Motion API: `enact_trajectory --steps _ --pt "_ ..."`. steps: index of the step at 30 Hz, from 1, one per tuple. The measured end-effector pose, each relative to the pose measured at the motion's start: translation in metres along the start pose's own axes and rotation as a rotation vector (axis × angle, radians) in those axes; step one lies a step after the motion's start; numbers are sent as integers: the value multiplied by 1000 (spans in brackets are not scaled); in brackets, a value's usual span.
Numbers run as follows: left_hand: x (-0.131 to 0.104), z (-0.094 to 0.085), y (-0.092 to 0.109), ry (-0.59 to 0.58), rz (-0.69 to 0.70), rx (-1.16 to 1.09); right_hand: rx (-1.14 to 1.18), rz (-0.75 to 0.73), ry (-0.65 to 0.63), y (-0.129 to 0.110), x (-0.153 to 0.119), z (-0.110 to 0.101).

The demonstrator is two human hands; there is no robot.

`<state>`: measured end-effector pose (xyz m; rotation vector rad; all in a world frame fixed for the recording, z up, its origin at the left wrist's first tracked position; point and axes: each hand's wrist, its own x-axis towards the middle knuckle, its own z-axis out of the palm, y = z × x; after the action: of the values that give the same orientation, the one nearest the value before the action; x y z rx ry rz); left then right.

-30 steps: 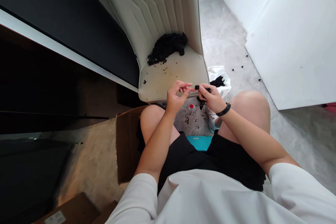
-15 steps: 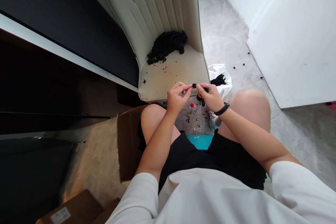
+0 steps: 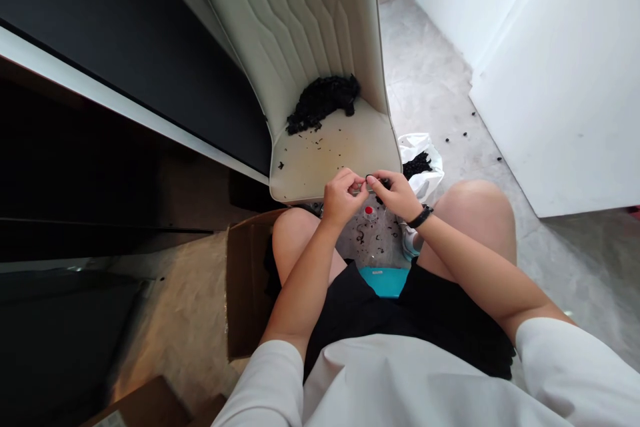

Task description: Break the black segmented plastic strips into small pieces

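Just past the front edge of a cream padded chair point(image 3: 340, 153), my two hands meet fingertip to fingertip. My right hand point(image 3: 399, 195) is closed, pinching a small black piece point(image 3: 369, 177) between thumb and finger. More black material point(image 3: 385, 183) shows tucked under its fingers. From the other side my left hand point(image 3: 343, 195) pinches at the same small piece, its fingertips pressed together. The piece is too small to name exactly. On the chair seat lies a heap of black rubbery-looking pieces point(image 3: 325, 100), with thin black scraps scattered before it.
A white plastic bag point(image 3: 431, 179) holding black pieces stands right of the chair. Below my hands are a red-capped clear bottle point(image 3: 369, 211) and black scraps. A cardboard box point(image 3: 245, 287) stands by my left leg; a white panel point(image 3: 560, 100) rises at right.
The view has tilted slightly, so everything sits lower in the picture. Between my fingertips the small black piece has turned and shows less now. Both hands stay together.
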<state>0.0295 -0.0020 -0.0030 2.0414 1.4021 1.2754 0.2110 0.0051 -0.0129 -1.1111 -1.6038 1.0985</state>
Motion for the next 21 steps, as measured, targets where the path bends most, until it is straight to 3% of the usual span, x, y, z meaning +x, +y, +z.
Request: enact_trajectory --steps 6,10,12,16,18,21 --pt "-5 7 7 44 -93 56 -226 -16 23 1 2 6" --pt "-1 5 -1 114 -151 134 -286 7 95 -1 -4 11" --pt "5 -2 -11 188 -187 132 -230 32 94 -1 -6 9" --pt "14 -21 -27 301 -244 -1 102 171 1 1 -3 -4" --pt "14 -27 -28 314 -229 -75 187 189 -26 1 -1 -10" --pt "9 -30 -22 276 -155 -129 130 102 -14 0 1 -16"
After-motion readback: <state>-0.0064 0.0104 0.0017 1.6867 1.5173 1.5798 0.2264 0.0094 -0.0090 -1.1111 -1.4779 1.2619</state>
